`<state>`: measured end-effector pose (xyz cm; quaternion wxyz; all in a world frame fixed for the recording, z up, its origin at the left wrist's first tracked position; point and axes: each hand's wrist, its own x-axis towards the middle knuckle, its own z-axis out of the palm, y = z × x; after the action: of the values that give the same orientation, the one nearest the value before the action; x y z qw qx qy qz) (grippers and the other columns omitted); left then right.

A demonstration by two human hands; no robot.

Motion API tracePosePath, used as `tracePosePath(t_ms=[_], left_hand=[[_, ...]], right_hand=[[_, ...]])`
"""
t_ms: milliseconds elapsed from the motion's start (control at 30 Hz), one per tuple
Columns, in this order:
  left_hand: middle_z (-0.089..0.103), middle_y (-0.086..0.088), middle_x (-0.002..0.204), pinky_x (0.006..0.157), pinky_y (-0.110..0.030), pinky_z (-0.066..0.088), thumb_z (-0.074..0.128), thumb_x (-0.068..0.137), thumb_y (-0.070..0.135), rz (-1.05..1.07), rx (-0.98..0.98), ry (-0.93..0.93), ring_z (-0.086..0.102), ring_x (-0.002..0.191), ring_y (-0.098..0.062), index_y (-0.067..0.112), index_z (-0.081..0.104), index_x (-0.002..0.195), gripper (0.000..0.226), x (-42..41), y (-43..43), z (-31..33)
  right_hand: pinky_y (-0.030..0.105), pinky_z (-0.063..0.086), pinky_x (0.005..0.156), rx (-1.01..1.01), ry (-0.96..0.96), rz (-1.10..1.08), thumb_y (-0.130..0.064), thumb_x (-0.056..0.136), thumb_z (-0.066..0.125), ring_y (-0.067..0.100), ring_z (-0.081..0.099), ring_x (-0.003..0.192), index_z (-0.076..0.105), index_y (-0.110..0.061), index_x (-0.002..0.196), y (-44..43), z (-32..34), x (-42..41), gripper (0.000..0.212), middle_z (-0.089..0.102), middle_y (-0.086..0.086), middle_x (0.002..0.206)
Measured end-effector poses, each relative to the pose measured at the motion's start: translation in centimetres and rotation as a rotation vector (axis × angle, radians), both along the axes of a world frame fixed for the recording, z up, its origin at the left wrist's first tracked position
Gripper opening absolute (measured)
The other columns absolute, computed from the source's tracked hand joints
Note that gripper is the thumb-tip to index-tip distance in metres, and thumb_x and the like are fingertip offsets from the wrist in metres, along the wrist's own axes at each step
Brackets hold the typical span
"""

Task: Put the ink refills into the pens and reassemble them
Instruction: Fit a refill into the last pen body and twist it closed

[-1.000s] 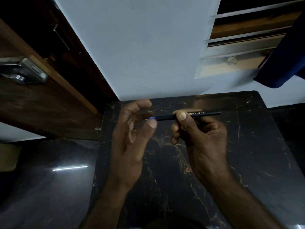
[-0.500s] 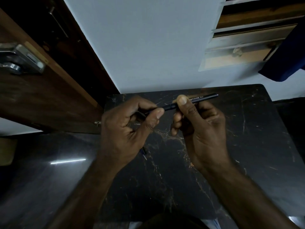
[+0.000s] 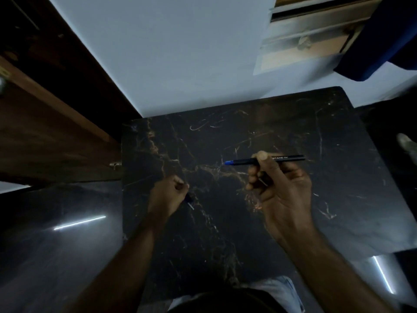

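Note:
My right hand (image 3: 279, 186) holds a black pen (image 3: 286, 158) level above the dark marble table (image 3: 293, 123), pinched between thumb and fingers. The pen's blue tip (image 3: 228, 163) points left and its white lettering faces up. My left hand (image 3: 168, 195) is down at the table's left part, fingers curled onto a small dark piece with a silvery clip, the pen cap (image 3: 190, 201). Most of the cap is hidden under my fingers. The two hands are well apart.
A wooden door (image 3: 45, 136) stands to the left of the table, a pale wall (image 3: 169, 53) behind it. A blue cloth (image 3: 379, 37) hangs at the upper right beside a slatted window. Glossy dark floor lies on the left and right.
My left hand has let go of the pen's tip end and dropped down left onto the cap on the table. My right hand keeps the pen, its blue tip now showing.

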<state>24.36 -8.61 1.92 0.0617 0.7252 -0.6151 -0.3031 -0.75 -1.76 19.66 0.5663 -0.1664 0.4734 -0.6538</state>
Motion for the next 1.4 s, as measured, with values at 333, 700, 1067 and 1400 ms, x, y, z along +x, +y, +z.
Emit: tracePosePath(t_ms=[333, 700, 1067, 1400], left_hand=[[0.078, 0.003, 0.096, 0.083, -0.039, 0.064, 0.083, 0.088, 0.045, 0.029, 0.064, -0.171, 0.075, 0.09, -0.018, 0.026, 0.071, 0.099, 0.025, -0.7, 0.2, -1.8], [0.077, 0.006, 0.097, 0.083, -0.036, 0.064, 0.079, 0.094, 0.04, -0.046, 0.081, -0.177, 0.073, 0.088, -0.011, 0.026, 0.073, 0.106, 0.02, -0.4, 1.2, -1.1], [0.08, -0.011, 0.113, 0.073, -0.027, 0.064, 0.078, 0.089, 0.02, 0.358, -0.205, 1.412, 0.08, 0.095, -0.02, 0.013, 0.08, 0.115, 0.027, -3.5, 3.1, 17.3], [0.08, -0.009, 0.113, 0.072, -0.026, 0.063, 0.072, 0.095, 0.014, 0.285, -0.351, 1.486, 0.078, 0.099, -0.018, 0.012, 0.076, 0.116, 0.022, -5.7, 4.6, 22.7]], right_hand=[[0.029, 0.054, 0.053, -0.01, 0.001, 0.012, -0.013, 0.09, 0.072, 0.019, 0.067, 0.066, 0.068, 0.004, 0.098, 1.4, -0.8, 1.2, 0.019, 0.066, 0.014, 0.077], [0.031, 0.055, 0.055, -0.07, 0.005, 0.042, -0.006, 0.093, 0.067, 0.02, 0.068, 0.07, 0.068, 0.004, 0.097, 1.6, -0.5, 1.5, 0.01, 0.067, 0.015, 0.082], [0.035, 0.055, 0.058, -0.216, 0.079, 0.023, -0.009, 0.094, 0.06, 0.03, 0.066, 0.071, 0.067, 0.004, 0.101, 2.6, 2.6, 1.1, 0.016, 0.071, 0.023, 0.084], [0.037, 0.055, 0.057, -0.385, 0.165, 0.027, -0.001, 0.097, 0.058, 0.032, 0.068, 0.067, 0.062, 0.001, 0.1, 2.5, 5.0, 1.6, 0.006, 0.074, 0.023, 0.086]])
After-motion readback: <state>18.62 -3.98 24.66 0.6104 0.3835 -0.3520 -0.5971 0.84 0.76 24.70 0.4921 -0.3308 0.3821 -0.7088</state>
